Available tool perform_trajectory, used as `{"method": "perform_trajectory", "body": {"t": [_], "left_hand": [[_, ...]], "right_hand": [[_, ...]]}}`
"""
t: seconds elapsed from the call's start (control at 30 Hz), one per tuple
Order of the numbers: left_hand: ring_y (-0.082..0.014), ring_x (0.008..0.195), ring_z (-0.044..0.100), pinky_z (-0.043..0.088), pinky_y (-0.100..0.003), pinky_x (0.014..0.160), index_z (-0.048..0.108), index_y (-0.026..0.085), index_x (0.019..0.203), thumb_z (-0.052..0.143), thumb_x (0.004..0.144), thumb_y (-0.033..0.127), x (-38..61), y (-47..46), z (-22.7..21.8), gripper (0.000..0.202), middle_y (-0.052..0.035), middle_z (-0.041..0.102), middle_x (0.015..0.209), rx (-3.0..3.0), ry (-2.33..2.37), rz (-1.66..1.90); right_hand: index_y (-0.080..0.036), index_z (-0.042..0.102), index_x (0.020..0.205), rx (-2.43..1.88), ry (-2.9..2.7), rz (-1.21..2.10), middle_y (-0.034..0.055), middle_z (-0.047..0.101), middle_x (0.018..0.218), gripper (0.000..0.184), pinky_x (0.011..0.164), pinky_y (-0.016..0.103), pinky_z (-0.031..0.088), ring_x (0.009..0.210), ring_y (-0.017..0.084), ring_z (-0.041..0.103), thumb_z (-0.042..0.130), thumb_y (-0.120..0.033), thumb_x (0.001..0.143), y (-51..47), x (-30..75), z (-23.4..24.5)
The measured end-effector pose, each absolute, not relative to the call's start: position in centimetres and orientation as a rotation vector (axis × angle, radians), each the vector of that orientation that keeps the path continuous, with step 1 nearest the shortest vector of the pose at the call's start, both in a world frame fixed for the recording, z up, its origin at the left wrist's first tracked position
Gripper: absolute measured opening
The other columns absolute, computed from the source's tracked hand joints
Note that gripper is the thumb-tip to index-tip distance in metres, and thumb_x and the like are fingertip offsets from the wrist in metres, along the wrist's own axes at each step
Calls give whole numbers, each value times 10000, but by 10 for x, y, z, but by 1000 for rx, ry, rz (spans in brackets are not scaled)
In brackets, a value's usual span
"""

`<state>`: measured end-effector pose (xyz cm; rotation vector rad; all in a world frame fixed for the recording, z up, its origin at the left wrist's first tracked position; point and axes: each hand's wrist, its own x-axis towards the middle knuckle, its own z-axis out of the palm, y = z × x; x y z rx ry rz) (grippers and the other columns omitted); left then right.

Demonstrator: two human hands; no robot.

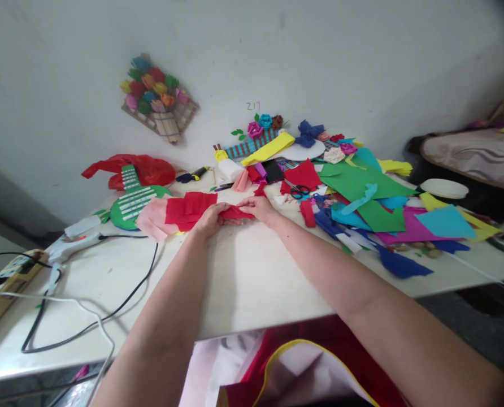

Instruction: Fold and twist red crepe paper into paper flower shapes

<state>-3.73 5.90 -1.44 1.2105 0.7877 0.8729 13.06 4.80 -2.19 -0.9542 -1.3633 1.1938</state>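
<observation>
Near the middle of the table, both hands grip a strip of red crepe paper [237, 213]. My left hand [212, 219] is closed on its left part, the fingers partly beneath it. At the right end, my right hand [258, 209] pinches the strip between thumb and fingers. Just left of my left hand lies a larger sheet of red crepe paper [188, 209], and I cannot tell whether the strip is part of it. Pale pink crepe paper [154, 219] shows beside that, overlapping a green guitar-shaped craft [127, 208].
A glue gun [76, 247] with a black cord lies on the left, near a power strip [12, 294]. Scissors [298, 191] rest among coloured paper scraps at right, with a large green sheet [362, 178]. Pliers [192, 174] and a red plastic bag [139, 167] are at the back.
</observation>
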Motion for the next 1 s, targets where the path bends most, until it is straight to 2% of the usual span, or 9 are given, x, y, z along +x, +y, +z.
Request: {"method": "perform_trajectory", "body": {"t": [0.17,0.3,0.6,0.67,0.73,0.83,0.9,1.0], "left_hand": [[-267,633,662,530,-393,621,628,53,725,412,767,204,-36,57,-12,267,-165,679,662,1166,781,867],[-251,586,654,533,-367,573,626,51,755,505,764,261,-35,60,-15,243,-159,676,652,1245,830,869],[-213,595,657,548,-355,603,549,97,756,617,703,198,-36,59,-19,133,-97,662,662,1248,838,879],[-200,589,656,546,-337,604,537,107,760,632,695,205,-37,58,-19,151,-75,653,645,1251,836,874],[-189,587,654,541,-315,601,533,114,771,648,687,223,-37,58,-19,180,-58,648,641,1270,839,871],[-178,595,652,533,-295,606,531,121,777,670,675,269,-38,59,-21,227,-45,649,644,1315,832,883],[-172,595,650,530,-296,622,533,125,775,680,666,298,-38,60,-22,253,-39,651,645,1341,821,900],[-163,577,644,526,-290,622,539,128,770,685,658,323,-39,60,-22,268,-27,647,629,1377,827,925]], "right_hand": [[-107,659,756,-958,-1411,1154,15,653,652,125,646,242,484,607,95,590,616,-61,649,49,130,-23],[-113,653,764,-940,-1420,1162,17,661,688,140,669,242,494,646,93,605,630,-61,636,53,129,-26],[-124,654,824,-979,-1484,1111,17,658,736,183,663,220,478,687,90,597,635,-73,649,55,130,-29],[-121,654,812,-978,-1481,1095,14,652,732,150,636,204,473,672,86,587,640,-105,663,55,131,-28],[-118,657,811,-975,-1470,1096,13,638,695,132,572,196,467,610,83,567,616,-204,720,54,132,-27],[-114,650,857,-985,-1412,1184,10,605,601,296,442,206,437,482,89,518,515,-372,806,52,135,-26],[-114,632,865,-1011,-1373,1245,1,582,546,317,378,208,403,411,91,488,493,-395,820,51,136,-25],[-122,597,794,-1067,-1351,1266,-21,551,491,222,332,197,359,350,83,460,546,-338,798,50,136,-24]]}}
